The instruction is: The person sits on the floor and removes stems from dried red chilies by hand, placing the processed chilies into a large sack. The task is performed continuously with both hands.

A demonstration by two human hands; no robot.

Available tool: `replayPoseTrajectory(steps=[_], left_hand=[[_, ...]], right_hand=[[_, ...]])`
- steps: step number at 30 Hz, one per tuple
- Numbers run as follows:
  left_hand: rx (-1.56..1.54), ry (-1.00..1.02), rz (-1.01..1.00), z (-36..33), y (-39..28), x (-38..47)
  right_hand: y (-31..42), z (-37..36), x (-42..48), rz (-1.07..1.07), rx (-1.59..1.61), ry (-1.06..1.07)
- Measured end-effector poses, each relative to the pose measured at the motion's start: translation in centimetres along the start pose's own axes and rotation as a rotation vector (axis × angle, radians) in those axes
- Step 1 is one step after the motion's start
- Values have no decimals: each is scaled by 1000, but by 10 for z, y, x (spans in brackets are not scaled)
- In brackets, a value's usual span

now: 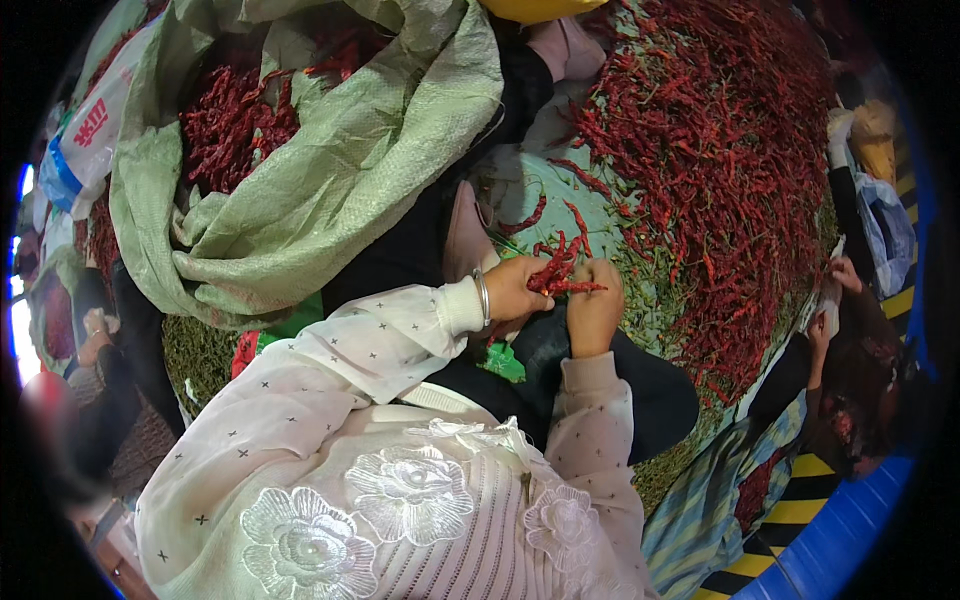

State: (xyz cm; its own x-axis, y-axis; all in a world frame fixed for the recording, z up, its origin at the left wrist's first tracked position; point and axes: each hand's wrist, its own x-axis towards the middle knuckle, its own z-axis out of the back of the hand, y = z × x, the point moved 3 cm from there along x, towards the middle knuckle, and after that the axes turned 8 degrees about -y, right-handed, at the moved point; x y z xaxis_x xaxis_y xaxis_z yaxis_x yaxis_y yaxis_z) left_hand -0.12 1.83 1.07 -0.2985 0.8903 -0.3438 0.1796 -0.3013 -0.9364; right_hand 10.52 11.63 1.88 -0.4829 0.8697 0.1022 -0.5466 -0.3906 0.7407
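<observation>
My left hand point(514, 289), with a metal bangle at the wrist, holds several dried red chili peppers point(559, 264) in front of my lap. Close beside it on the right is my right hand point(596, 304), raised with its fingers bent at the chili tips; its fingertips are blurred, so its grip is unclear. Beyond my hands, a few loose chilies lie on a pale sheet point(559, 187) strewn with green stems. A large pile of dried red chilies point(720, 150) spreads over the upper right. At the upper left, a pale green woven sack point(360, 165) stands open with red chilies inside.
Other people sit on both sides; one person's hands point(821, 326) are at the right rim, another's point(96, 330) at the left. A striped cloth sack point(720, 487) lies lower right. Heaps of green stems point(199, 349) lie at left. A yellow object point(544, 7) sits at the top.
</observation>
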Motion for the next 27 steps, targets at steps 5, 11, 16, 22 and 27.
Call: replayPoseTrajectory(steps=[5, 11, 16, 22, 27], left_hand=[[-304, -312, 99, 31, 5, -2], [-608, -423, 251, 48, 4, 1], [-697, -551, 202, 47, 4, 5], [-392, -89, 137, 23, 16, 5], [-161, 36, 377, 16, -1, -4]], right_hand=[[-5, -51, 52, 106, -130, 11], [-4, -108, 76, 125, -428, 225], [11, -50, 59, -10, 228, 155], [19, -23, -20, -162, 410, 104], [28, -11, -36, 117, -28, -67]])
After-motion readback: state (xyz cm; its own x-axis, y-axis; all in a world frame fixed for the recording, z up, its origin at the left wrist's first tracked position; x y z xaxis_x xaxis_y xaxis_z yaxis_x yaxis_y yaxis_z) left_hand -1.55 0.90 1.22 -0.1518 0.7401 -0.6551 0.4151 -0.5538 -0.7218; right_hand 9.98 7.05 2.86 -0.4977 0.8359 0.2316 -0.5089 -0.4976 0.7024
